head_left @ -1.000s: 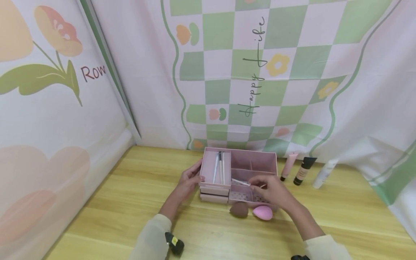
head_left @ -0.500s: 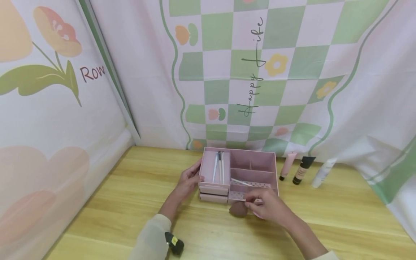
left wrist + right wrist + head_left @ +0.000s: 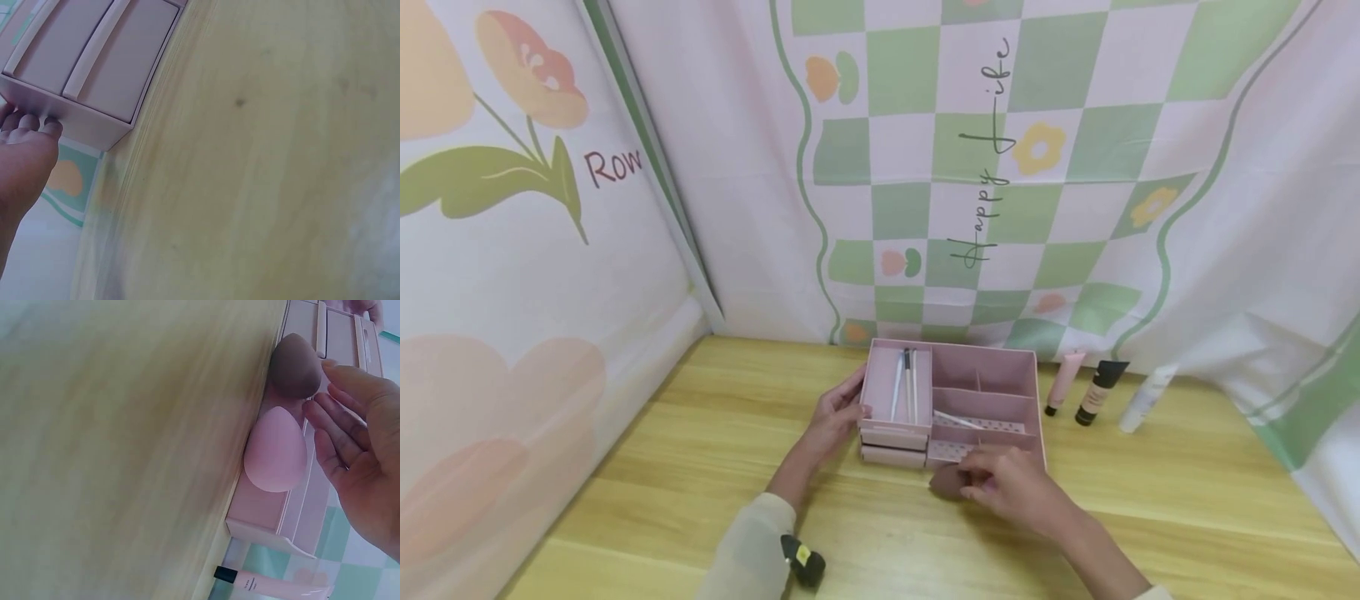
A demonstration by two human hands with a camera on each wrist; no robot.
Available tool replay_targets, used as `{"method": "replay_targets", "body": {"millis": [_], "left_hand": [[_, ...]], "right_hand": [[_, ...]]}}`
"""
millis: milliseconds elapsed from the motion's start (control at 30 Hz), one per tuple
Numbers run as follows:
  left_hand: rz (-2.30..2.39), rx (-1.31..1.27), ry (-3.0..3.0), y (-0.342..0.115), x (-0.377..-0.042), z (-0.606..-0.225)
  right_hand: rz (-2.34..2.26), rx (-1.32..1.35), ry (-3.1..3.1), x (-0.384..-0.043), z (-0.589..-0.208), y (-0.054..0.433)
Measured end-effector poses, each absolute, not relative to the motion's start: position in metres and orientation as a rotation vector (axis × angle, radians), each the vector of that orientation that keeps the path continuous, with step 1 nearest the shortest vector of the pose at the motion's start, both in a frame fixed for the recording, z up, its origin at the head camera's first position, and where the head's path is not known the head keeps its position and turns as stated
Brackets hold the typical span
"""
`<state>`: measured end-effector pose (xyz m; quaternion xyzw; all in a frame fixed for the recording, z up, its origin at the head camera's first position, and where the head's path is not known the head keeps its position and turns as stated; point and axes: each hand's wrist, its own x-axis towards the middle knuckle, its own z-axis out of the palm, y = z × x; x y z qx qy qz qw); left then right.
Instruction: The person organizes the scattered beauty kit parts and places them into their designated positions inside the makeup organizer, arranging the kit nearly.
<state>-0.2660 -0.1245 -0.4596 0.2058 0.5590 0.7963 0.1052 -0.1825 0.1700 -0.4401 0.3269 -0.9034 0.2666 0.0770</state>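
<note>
A pink desk organizer [image 3: 897,437] stands against the curtain, with two drawers at its left and open compartments at its right. My left hand [image 3: 831,423] grips its left side, thumb at the top edge and fingers against the side wall. My right hand [image 3: 375,450] is at the organizer's front right, fingers loosely bent. Its thumb and fingertips lie right beside a brown makeup sponge [image 3: 295,365], not wrapped round it. A pink makeup sponge [image 3: 275,450] sits next to the brown one; in the head view the right hand hides it.
Several slim brushes or pens [image 3: 909,387] lie on the organizer's top tray. A thin white stick [image 3: 957,420] leans in a compartment. Right of the organizer stand a pink tube [image 3: 1063,383], a black-capped tube [image 3: 1099,393] and a white tube [image 3: 1147,400]. A patterned curtain [image 3: 902,212] hangs behind.
My right hand has let go of the thin white stick in the compartment and moved toward the front, then left to the brown sponge. The left hand has stayed at the organizer's side.
</note>
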Motion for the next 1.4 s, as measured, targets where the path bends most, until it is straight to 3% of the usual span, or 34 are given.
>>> {"method": "replay_targets", "body": {"millis": [533,1400], "left_hand": [[2.354,0.575,1.640,-0.1243,-0.2637,-0.4573],[2.340,0.565,1.676,-0.1238,-0.2625,-0.4560]], "right_hand": [[0.516,0.971,-2.718,-0.1853,-0.4469,0.1667],[1.017,0.887,-2.731,-0.1835,-0.4472,0.1762]]}}
